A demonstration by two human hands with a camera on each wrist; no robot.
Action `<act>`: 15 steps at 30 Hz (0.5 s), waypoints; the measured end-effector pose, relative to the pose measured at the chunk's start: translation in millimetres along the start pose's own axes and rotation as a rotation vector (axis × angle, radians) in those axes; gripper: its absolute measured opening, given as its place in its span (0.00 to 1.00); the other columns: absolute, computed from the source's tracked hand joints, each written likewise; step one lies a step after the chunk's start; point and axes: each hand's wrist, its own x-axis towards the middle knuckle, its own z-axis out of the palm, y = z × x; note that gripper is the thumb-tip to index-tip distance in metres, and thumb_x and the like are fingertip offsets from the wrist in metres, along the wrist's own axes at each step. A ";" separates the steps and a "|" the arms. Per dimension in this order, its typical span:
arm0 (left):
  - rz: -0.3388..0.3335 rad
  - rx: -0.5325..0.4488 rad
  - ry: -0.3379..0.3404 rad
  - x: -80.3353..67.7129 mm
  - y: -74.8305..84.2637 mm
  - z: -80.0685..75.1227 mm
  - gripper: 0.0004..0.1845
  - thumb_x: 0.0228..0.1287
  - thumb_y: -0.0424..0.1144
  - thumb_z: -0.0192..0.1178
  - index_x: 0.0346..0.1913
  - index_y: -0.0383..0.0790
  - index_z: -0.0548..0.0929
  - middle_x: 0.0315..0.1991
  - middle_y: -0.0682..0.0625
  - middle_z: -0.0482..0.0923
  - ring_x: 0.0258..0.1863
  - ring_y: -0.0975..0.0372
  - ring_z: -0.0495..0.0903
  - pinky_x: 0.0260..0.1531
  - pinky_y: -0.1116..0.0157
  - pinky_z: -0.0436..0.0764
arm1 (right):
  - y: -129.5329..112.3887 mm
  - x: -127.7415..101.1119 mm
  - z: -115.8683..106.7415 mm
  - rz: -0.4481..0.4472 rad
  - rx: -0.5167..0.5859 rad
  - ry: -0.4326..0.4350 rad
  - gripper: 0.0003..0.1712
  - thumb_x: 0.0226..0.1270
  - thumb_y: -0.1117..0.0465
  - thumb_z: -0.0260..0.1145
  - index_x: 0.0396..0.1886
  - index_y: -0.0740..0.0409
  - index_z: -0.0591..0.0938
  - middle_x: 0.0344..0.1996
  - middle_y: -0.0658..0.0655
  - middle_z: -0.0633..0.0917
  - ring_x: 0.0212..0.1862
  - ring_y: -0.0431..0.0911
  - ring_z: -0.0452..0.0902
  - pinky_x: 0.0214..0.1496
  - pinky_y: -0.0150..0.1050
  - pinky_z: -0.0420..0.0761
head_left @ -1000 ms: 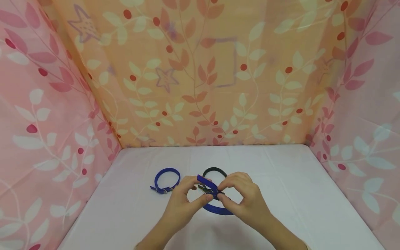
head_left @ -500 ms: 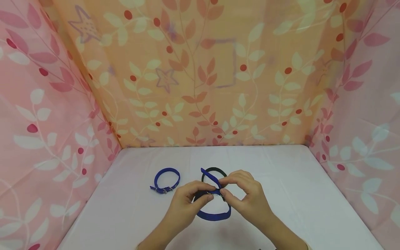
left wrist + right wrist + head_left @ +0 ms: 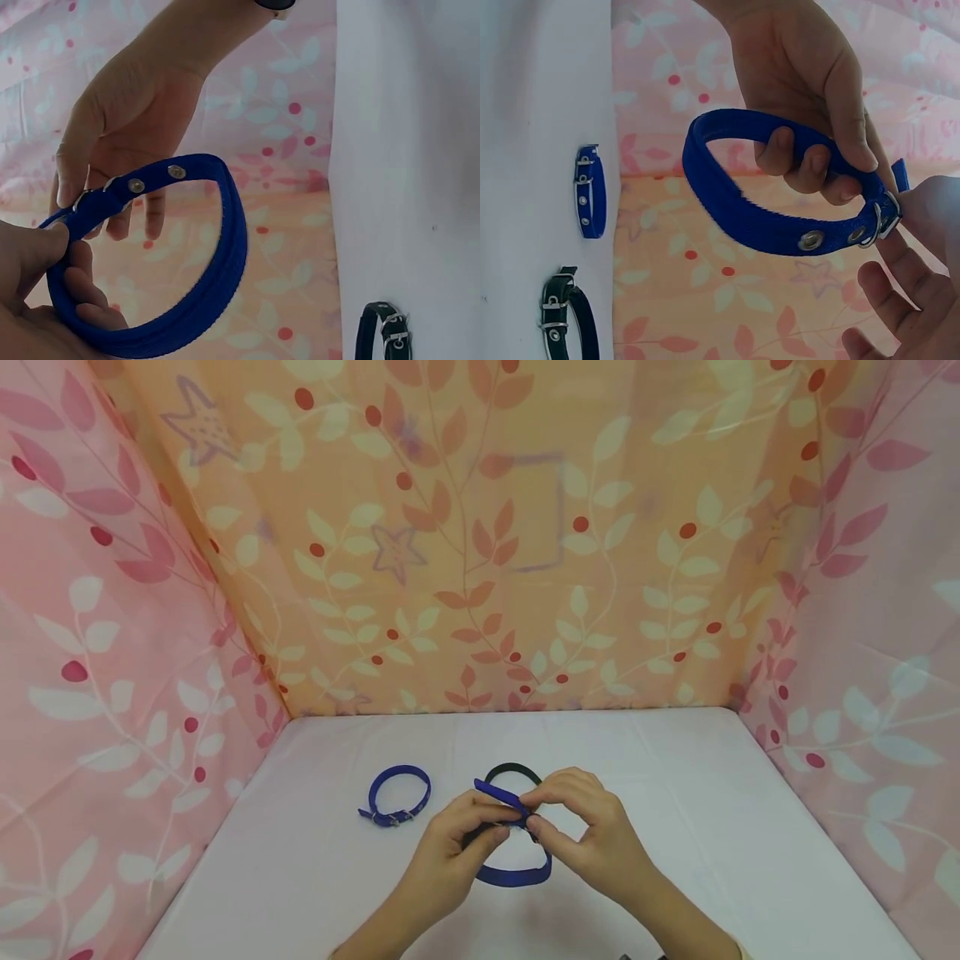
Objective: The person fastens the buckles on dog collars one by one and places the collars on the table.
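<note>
Both hands hold a large blue collar (image 3: 513, 877) just above the white table (image 3: 712, 810). My left hand (image 3: 491, 822) pinches the strap beside the metal buckle (image 3: 881, 217), thumb on top and fingers curled under the blue collar (image 3: 750, 210). My right hand (image 3: 536, 814) pinches the strap at the buckle from the other side. The free end (image 3: 491, 791) sticks up to the left. In the left wrist view the blue collar (image 3: 225, 247) forms a loop with two metal eyelets showing.
A black collar (image 3: 513, 770) lies buckled on the table just behind the hands, also visible as the black collar (image 3: 566, 315). A smaller blue collar (image 3: 397, 793) lies to the left. Leaf-patterned cloth walls (image 3: 112, 693) enclose the table on three sides.
The hands have drawn closer together at the buckle. The strap's free end rose, then dropped back a little. The loop now hangs rounder below the hands.
</note>
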 end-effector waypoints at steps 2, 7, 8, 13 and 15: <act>0.006 0.003 -0.009 -0.2 -0.1 0.2 0.10 0.75 0.36 0.60 0.52 0.49 0.88 0.52 0.55 0.81 0.55 0.59 0.81 0.54 0.65 0.83 | -0.7 -0.2 -0.7 0.014 0.005 -0.005 0.24 0.54 0.73 0.77 0.49 0.47 0.87 0.42 0.45 0.88 0.49 0.43 0.81 0.57 0.32 0.75; -0.087 -0.088 0.014 0.2 4.1 0.2 0.11 0.75 0.38 0.61 0.56 0.46 0.83 0.53 0.50 0.82 0.55 0.56 0.82 0.56 0.65 0.83 | -2.8 -0.5 -2.3 0.053 -0.005 -0.025 0.23 0.56 0.71 0.77 0.49 0.46 0.87 0.42 0.45 0.87 0.50 0.43 0.80 0.57 0.33 0.75; -0.125 -0.116 0.032 0.4 5.6 0.0 0.13 0.73 0.38 0.63 0.58 0.45 0.81 0.52 0.49 0.83 0.54 0.56 0.83 0.56 0.66 0.83 | -3.1 -0.5 -2.6 0.063 -0.009 -0.031 0.23 0.56 0.71 0.77 0.49 0.45 0.87 0.42 0.44 0.87 0.50 0.43 0.80 0.58 0.33 0.75; -0.287 -0.223 0.103 1.6 11.0 -0.3 0.24 0.66 0.37 0.70 0.61 0.43 0.73 0.48 0.46 0.86 0.52 0.54 0.86 0.54 0.67 0.83 | -3.2 -0.6 -3.0 0.091 -0.018 -0.051 0.22 0.58 0.69 0.77 0.49 0.44 0.86 0.43 0.43 0.86 0.51 0.42 0.79 0.58 0.34 0.75; -0.310 -0.227 0.099 1.8 11.7 0.2 0.25 0.64 0.36 0.72 0.60 0.41 0.74 0.46 0.46 0.87 0.52 0.53 0.86 0.53 0.66 0.84 | -2.5 -0.8 -2.1 0.067 -0.013 -0.043 0.22 0.58 0.70 0.77 0.49 0.45 0.86 0.43 0.44 0.87 0.51 0.42 0.80 0.57 0.33 0.76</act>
